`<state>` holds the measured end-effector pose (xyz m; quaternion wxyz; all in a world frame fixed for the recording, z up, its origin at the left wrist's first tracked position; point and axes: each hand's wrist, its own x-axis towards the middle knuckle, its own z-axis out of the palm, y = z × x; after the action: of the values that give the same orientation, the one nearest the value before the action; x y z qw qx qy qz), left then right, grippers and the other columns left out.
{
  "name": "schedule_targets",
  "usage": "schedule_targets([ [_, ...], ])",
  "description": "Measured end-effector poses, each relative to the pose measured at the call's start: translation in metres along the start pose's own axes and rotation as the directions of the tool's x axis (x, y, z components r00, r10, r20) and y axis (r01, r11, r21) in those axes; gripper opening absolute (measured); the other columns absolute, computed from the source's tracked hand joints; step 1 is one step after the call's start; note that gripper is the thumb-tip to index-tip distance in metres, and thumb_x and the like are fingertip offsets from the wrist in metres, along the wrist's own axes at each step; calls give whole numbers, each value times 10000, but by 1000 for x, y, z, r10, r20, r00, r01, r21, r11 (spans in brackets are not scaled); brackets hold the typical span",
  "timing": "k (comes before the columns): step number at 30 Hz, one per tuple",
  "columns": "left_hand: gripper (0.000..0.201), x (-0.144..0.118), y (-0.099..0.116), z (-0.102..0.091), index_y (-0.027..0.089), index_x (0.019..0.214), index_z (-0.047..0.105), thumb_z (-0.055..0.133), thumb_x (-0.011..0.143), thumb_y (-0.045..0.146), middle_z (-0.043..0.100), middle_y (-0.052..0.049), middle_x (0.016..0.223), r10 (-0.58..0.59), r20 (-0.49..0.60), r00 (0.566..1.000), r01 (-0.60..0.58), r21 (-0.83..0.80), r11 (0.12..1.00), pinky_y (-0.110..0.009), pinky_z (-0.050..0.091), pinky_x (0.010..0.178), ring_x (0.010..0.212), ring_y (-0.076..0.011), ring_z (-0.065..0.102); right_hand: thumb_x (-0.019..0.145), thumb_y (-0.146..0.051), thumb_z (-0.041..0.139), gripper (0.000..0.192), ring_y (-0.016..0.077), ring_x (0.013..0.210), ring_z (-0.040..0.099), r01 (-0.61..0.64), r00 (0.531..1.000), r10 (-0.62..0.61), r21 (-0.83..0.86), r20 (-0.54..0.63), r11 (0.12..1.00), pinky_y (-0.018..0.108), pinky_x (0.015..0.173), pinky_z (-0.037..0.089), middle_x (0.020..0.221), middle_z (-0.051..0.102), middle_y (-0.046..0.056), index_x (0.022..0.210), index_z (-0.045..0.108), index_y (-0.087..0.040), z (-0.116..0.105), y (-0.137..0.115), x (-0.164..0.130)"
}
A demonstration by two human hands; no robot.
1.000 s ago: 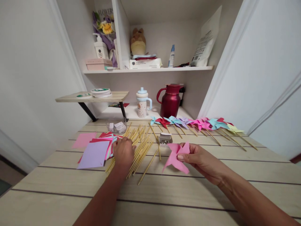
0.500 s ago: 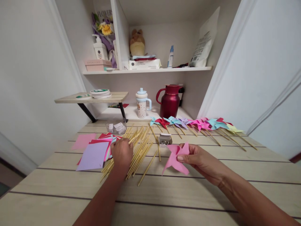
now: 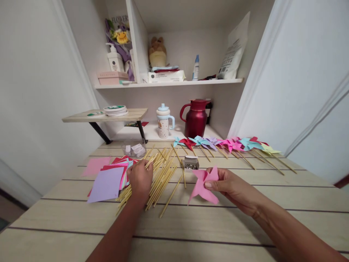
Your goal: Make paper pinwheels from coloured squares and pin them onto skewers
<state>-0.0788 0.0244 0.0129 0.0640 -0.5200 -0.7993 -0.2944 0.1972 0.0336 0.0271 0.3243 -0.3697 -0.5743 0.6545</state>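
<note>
My right hand [image 3: 223, 182] pinches a pink paper pinwheel [image 3: 204, 185] between thumb and fingers, above the table. Over the pile of thin wooden sticks [image 3: 163, 182], my left hand [image 3: 140, 178] is closed, with its fingertips around a stick at the pile's upper part; its far fingers are partly hidden. Left of that hand lies a stack of coloured paper squares [image 3: 106, 183], a lilac one on top. A small open box of metal pins [image 3: 191, 164] stands just beyond the pink pinwheel.
Finished pinwheels on sticks [image 3: 231, 145] lie in a row at the back right. A clear bag of small packets [image 3: 135, 149] sits behind the paper. Farther back are a cup [image 3: 163, 125], a red jug [image 3: 195, 120] and a small raised shelf [image 3: 131, 113] with tape rolls.
The view has shifted slightly. My left hand stays at the stick pile with its fingers moving only a little, and my right hand keeps the pink pinwheel in nearly the same place.
</note>
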Motion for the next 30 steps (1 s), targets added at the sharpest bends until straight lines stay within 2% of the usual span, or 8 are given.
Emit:
schedule_targets([
  [8,90,1,2,3,222,906,626,567,839,230,733,-32,895,-21,-83,996,11,-126,992,-353,397,886,912,-222,665,641,-349,842,276,163,733,557,-1,999,0,36,35,999,285,765,372,767,678,-14,813,704,-183,1,0,0],
  [15,25,-4,10,-3,222,840,592,574,840,239,704,-34,845,28,-226,974,-83,-236,968,-386,390,948,890,-227,635,640,-353,841,278,171,724,554,9,999,-10,26,38,1000,294,755,374,754,669,1,776,681,-170,3,-1,0],
  [19,59,-7,12,-8,229,816,604,574,856,260,698,-25,829,88,-290,953,-173,-281,944,-413,370,984,876,-223,622,651,-352,833,279,161,712,547,13,999,-14,22,40,1000,283,736,367,743,661,-5,785,675,-166,3,-1,-1],
  [25,167,-10,18,-14,221,852,698,560,878,311,681,-53,958,132,-385,913,-282,-363,888,-414,412,961,975,-228,612,622,-377,843,325,170,718,553,7,999,-9,27,43,1000,289,730,379,752,665,11,778,659,-159,5,-3,0],
  [28,199,-10,23,-19,211,881,725,587,868,355,624,-66,1034,60,-423,904,-293,-512,807,-375,449,933,1009,-215,594,618,-389,839,325,163,699,537,7,998,-9,31,59,999,284,716,373,727,646,6,753,651,-161,6,-4,-1],
  [30,190,-8,25,-24,222,897,738,628,846,368,587,-60,1087,-15,-391,920,-271,-665,696,-347,452,942,1061,-205,572,625,-394,836,320,159,694,527,9,998,-11,27,65,1000,283,716,366,719,638,4,746,648,-164,7,-4,-1],
])
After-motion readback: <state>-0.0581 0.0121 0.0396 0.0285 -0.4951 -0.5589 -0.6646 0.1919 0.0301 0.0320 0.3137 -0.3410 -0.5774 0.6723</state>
